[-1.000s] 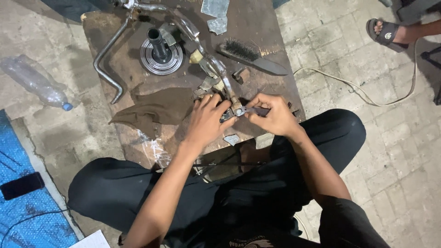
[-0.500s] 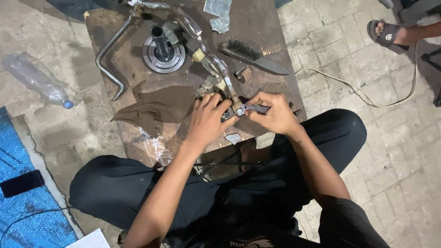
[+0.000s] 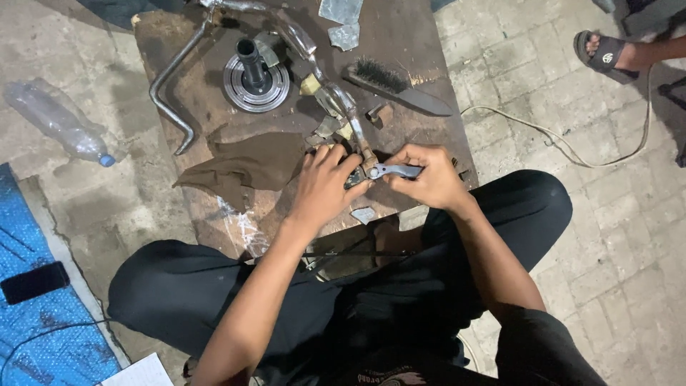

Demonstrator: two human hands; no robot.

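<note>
I sit on the ground in front of a low, dirty wooden board (image 3: 400,50). My left hand (image 3: 325,189) presses down on a small metal part at the near end of a long metal pipe assembly (image 3: 336,100) that runs up the board. My right hand (image 3: 429,179) grips a grey wrench (image 3: 396,170) whose head sits on the fitting at the pipe's end, right beside my left fingertips. A brown rag (image 3: 246,168) lies just left of my left hand.
On the board lie a round metal hub with a shaft (image 3: 255,75), a bent steel rod (image 3: 175,93), a wire brush (image 3: 393,86) and metal scraps. A plastic bottle (image 3: 57,121) and a blue tarp with a phone (image 3: 32,281) are left. Another person's sandalled foot (image 3: 607,50) and a cord (image 3: 564,143) are right.
The view shifted slightly. My right hand turned the wrench a little at the fitting; my left hand stayed pressed on the part.
</note>
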